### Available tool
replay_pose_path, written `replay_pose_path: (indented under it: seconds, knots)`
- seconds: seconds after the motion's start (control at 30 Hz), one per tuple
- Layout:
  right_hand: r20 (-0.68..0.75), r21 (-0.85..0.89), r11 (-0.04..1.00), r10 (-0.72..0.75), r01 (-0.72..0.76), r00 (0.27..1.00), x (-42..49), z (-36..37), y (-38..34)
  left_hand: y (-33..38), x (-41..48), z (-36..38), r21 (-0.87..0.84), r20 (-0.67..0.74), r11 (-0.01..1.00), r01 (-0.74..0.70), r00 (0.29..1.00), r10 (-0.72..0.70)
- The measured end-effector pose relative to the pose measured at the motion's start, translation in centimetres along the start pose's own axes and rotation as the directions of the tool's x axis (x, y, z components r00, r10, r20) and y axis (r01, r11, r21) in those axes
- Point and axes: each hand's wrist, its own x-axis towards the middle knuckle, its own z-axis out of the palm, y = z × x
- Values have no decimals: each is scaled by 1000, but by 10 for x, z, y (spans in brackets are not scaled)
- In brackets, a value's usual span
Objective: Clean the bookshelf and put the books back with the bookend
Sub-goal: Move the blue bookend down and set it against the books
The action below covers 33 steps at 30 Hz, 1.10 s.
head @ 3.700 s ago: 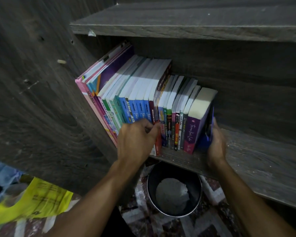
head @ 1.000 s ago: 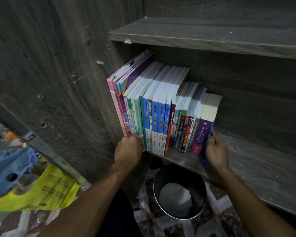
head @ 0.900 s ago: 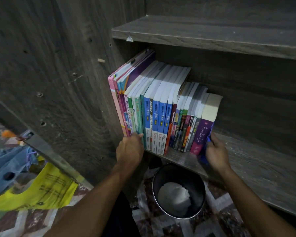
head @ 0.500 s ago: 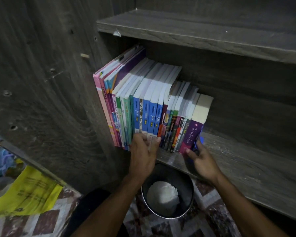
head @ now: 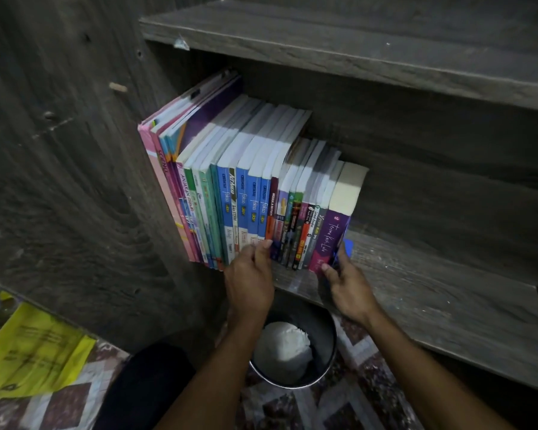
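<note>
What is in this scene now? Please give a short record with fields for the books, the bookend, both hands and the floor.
books: row of books standing on the shelf, against its left wall
end book: purple book, last on the right
bookend: blue bookend, mostly hidden, beside the purple book
left: left hand, fingertips pressing lower spines mid-row
right: right hand pinches the blue bookend at the purple book's foot
floor: round bin holding a white wad; yellow bag at left
</note>
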Motion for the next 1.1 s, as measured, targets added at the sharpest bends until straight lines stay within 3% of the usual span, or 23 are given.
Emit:
replay_pose_path:
  seconds: [0.1,0.2,0.3,0.6,0.77,0.9,1.0,1.07,1.1]
  knots:
    - [7,-105,994,16,-15,1000,1,4,-4,17,-14,13,-37,197,966,255,950,-243]
    - [17,-200,979,32,-28,999,6,5,-4,26,-19,23,-141,280,982,127,956,-83]
    - [32,-264,964,50,-40,998,8,6,-2,31,-6,34,-83,316,996,-38,947,62]
    - [-56,-275,962,-19,3,998,-2,5,-9,38,-3,49,30,171,998,-49,984,43]
    - [-71,-284,958,8,-28,997,-4,6,-10,25,-2,47,105,314,994,-14,949,-20]
    - [-23,-284,952,112,-114,993,1,10,-9,26,5,24,117,557,993,-2,828,-64]
    - [-33,-161,984,67,-71,997,4,8,-5,1,7,-22,44,460,998,39,886,-55]
    - [-2,-17,999,42,-42,999,5,4,-4,-24,13,-58,-7,229,992,129,965,-124]
    - [48,163,985,45,-53,998,6,0,-2,-35,18,-74,-30,81,987,160,984,-157]
